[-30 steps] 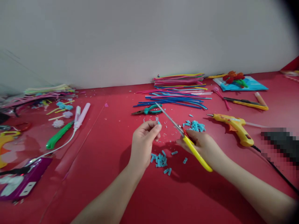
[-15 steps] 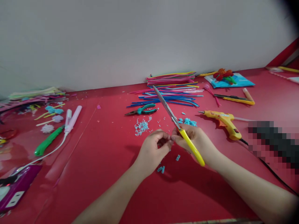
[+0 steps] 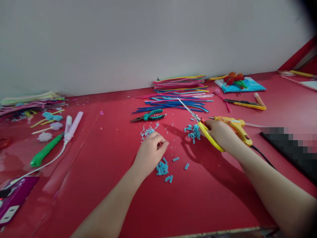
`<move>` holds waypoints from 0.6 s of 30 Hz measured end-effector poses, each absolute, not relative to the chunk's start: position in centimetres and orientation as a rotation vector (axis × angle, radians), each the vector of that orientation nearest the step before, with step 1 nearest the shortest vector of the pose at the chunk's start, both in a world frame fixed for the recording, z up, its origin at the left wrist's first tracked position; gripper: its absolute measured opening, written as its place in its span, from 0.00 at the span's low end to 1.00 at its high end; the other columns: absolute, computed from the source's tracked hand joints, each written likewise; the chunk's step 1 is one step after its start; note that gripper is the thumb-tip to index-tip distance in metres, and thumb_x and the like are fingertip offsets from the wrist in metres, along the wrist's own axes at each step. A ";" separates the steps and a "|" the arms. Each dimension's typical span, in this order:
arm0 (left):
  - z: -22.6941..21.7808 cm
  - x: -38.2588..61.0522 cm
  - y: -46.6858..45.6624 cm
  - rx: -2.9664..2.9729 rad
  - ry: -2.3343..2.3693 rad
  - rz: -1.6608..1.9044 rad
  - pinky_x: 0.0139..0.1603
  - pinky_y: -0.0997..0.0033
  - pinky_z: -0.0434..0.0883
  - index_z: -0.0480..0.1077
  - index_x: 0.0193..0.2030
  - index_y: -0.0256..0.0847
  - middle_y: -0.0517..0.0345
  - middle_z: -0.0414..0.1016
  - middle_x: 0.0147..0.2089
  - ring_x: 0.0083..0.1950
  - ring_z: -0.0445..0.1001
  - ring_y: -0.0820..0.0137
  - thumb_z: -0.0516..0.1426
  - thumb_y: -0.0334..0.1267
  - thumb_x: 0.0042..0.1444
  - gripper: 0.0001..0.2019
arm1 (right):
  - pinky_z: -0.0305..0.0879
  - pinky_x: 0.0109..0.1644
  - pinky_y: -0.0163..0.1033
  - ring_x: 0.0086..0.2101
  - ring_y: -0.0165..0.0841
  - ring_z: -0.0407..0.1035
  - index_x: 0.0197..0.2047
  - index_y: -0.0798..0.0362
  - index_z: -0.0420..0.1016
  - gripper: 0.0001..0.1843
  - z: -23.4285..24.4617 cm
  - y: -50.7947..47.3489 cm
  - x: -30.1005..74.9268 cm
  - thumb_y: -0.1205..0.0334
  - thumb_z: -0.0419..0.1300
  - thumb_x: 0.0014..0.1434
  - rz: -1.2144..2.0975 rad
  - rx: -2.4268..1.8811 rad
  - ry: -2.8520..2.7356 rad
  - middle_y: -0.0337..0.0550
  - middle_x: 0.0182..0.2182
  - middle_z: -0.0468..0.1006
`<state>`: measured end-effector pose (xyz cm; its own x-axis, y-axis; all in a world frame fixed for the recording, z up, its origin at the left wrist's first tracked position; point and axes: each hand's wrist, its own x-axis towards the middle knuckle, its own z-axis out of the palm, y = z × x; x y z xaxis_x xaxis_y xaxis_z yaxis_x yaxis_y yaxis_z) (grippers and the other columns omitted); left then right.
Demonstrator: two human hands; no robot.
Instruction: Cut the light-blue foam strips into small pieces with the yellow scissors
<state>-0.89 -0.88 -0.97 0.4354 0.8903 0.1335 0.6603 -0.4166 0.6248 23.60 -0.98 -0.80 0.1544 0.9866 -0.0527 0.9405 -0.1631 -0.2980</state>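
My right hand [image 3: 220, 132] is closed around yellow-handled scissors [image 3: 210, 137], whose blades point away toward the back of the table. Just left of that hand lies a pile of small cut light-blue pieces [image 3: 194, 131]. My left hand [image 3: 151, 148] has its thumb and fingers curled together; anything between them is too small to make out. Beside its wrist is a second heap of light-blue pieces [image 3: 162, 168], with several loose ones nearby. Tiny light-blue trimmings [image 3: 146, 132] are scattered beyond the left hand's knuckles. The right hand partly covers a yellow glue gun [image 3: 239, 127].
Teal-handled pliers [image 3: 150, 116] lie in front of bundled coloured pipe cleaners [image 3: 178, 105]. At left are a pink hair straightener [image 3: 74, 127], a green-handled tool [image 3: 47, 152] and a purple power strip [image 3: 18, 198]. A blue packet [image 3: 255, 85] with red flowers on it sits back right.
My hands have parted. The right moved to the right with the scissors, next to the glue gun; the left shifted slightly left. Both heaps of blue pieces are now more exposed.
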 end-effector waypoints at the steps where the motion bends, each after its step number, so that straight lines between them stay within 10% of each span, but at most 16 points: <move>1: -1.0 -0.9 -0.9 2.201 1.310 0.629 0.34 0.72 0.61 0.63 0.27 0.39 0.60 0.63 0.31 0.30 0.62 0.74 0.49 0.35 0.52 0.05 | 0.47 0.22 0.35 0.19 0.30 0.59 0.24 0.53 0.63 0.10 -1.0 -0.9 23.7 0.56 0.49 0.48 0.301 -2.244 -1.907 0.43 0.17 0.66; 18: -0.6 0.2 -2.6 2.267 1.101 0.403 0.35 0.72 0.61 0.65 0.25 0.39 0.60 0.62 0.31 0.32 0.63 0.74 0.51 0.31 0.47 0.03 | 0.45 0.22 0.32 0.19 0.25 0.50 0.23 0.53 0.61 0.09 -0.2 -3.3 20.2 0.56 0.53 0.45 0.689 -1.868 -1.770 0.34 0.17 0.59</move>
<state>0.20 -2.57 -0.59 0.6135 0.7895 0.0166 0.6141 -0.4902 0.6185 20.16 -3.28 -0.24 0.0401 0.9985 -0.0373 0.7607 -0.0547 -0.6468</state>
